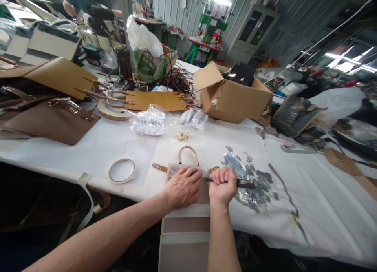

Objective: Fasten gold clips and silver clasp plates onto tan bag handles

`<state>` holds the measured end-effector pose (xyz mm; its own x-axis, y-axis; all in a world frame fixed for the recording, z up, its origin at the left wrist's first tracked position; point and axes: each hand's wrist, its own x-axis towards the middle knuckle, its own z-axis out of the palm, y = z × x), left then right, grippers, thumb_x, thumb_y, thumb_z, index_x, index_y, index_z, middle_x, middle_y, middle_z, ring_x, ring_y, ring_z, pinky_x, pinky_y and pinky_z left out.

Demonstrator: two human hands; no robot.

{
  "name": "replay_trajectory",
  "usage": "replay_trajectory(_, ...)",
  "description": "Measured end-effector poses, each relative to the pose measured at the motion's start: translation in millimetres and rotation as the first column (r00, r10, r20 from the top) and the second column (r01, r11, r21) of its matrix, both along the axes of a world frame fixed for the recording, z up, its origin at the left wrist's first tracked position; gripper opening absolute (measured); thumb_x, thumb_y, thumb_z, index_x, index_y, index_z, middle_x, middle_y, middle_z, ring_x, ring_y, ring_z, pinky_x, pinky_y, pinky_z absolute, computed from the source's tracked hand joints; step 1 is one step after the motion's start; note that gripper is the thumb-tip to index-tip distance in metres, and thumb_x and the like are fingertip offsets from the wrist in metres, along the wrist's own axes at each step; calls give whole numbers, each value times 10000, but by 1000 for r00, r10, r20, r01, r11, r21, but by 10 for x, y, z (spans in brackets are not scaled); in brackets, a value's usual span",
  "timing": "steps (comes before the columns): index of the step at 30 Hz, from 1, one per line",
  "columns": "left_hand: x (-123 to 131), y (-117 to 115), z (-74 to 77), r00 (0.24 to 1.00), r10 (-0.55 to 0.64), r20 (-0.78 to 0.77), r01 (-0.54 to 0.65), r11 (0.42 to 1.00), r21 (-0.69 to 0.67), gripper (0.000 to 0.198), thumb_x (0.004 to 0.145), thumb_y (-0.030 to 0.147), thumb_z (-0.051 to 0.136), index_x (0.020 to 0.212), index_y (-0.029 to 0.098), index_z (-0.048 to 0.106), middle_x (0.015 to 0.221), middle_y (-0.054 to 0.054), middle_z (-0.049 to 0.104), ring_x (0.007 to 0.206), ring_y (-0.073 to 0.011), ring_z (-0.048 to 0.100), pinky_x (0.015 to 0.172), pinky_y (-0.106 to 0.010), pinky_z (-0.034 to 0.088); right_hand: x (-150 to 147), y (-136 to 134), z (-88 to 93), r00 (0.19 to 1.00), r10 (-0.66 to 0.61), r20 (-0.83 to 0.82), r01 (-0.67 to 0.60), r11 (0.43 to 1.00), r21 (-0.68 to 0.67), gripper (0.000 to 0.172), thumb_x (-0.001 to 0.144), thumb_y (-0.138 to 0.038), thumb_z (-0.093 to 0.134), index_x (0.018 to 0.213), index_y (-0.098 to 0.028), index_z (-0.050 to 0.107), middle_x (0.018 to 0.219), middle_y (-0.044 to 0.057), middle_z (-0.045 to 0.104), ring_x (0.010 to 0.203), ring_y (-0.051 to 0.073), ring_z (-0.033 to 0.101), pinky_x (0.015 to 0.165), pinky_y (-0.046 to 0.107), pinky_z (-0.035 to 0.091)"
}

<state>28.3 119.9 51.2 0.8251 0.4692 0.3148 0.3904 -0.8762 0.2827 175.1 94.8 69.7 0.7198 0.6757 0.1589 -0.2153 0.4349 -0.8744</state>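
A handbag [173, 170] with a looped handle [188, 148] and strap ends with metal fittings [157, 166] lies at the table's front edge. Its brownish panel [186, 250] hangs down over the edge. My left hand [184, 187] grips the bag from above, fingers curled over its upper part; the fingertips are partly hidden. Close by on the right, my right hand [223, 183] is closed round a dark-handled tool [246, 183]. The tool's thin end points left towards my left fingers, and its tip cannot be made out. Several flat metal plates [256, 185] lie piled beside my right hand.
A tape roll [122, 170] lies to the left. Small gold fittings [183, 136] and clear plastic bags [149, 121] sit beyond the handbag. Farther back stand a cardboard box [235, 99] and brown bag pieces [53, 121]. A person [85, 1] is at the back left.
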Motion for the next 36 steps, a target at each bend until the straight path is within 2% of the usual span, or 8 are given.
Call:
replay_trajectory(6,-5,-8,-12,1000,11,-2,-11,1000,-6,306,995,346,551,1225,167,645,1336,-114,642,1271,-290,521,1080,-439,412,-123,57,-114,996,-74,54,73,997,33,589,1033,-475,506,593,-214,215,511,-100,192,412,57,186,437,251,160)
replay_trajectory(14,-6,17,-50,1000,8,12,-7,998,-57,312,975,334,567,1226,165,641,1246,-118,664,1237,-297,535,1080,-451,411,-198,117,-212,951,-124,283,154,984,-89,557,1031,-482,520,578,-239,306,506,-89,284,429,83,284,460,271,285)
replay_trajectory(18,-14,31,-75,999,-2,35,4,998,-68,402,949,358,608,1291,147,616,1230,-119,675,1244,-298,536,1109,-443,396,-185,227,-263,792,-60,608,261,933,-248,494,1030,-473,522,602,-231,473,518,-46,456,481,117,428,544,298,369)
replay_trajectory(21,-24,34,-102,998,-9,57,12,998,-60,448,933,388,637,1308,144,612,1239,-115,680,1267,-294,523,1137,-433,382,-191,302,-288,678,-4,735,313,907,-284,470,1015,-474,544,617,-222,545,547,-13,536,531,142,488,597,310,393)
replay_trajectory(24,-35,24,-100,997,-1,75,4,999,-40,430,942,381,630,1312,163,608,1277,-115,667,1283,-290,511,1131,-434,393,-178,314,-221,751,5,660,266,912,-311,489,993,-505,571,597,-224,513,526,-27,505,509,132,462,563,300,383)
replay_trajectory(27,-47,10,-64,998,11,68,-9,1000,-30,360,969,360,591,1292,204,614,1332,-105,634,1269,-286,515,1085,-443,422,-68,253,-31,941,-19,337,105,966,-237,465,921,-494,681,637,-231,423,514,-93,373,455,86,343,472,250,306)
replay_trajectory(30,-54,-1,-29,999,22,48,-21,1000,-15,351,974,376,581,1290,231,624,1413,-107,578,1282,-298,505,1069,-459,426,101,194,194,999,-6,50,10,997,-80,467,899,-461,698,660,-223,374,538,-118,300,425,52,239,426,213,224)
replay_trajectory(36,-48,-8,-25,999,30,23,-30,999,-13,369,972,351,576,1315,222,620,1498,-115,520,1336,-298,476,1109,-450,397,132,355,307,992,1,123,4,999,-41,551,928,-548,662,589,-213,384,457,-113,299,361,40,243,379,212,174)
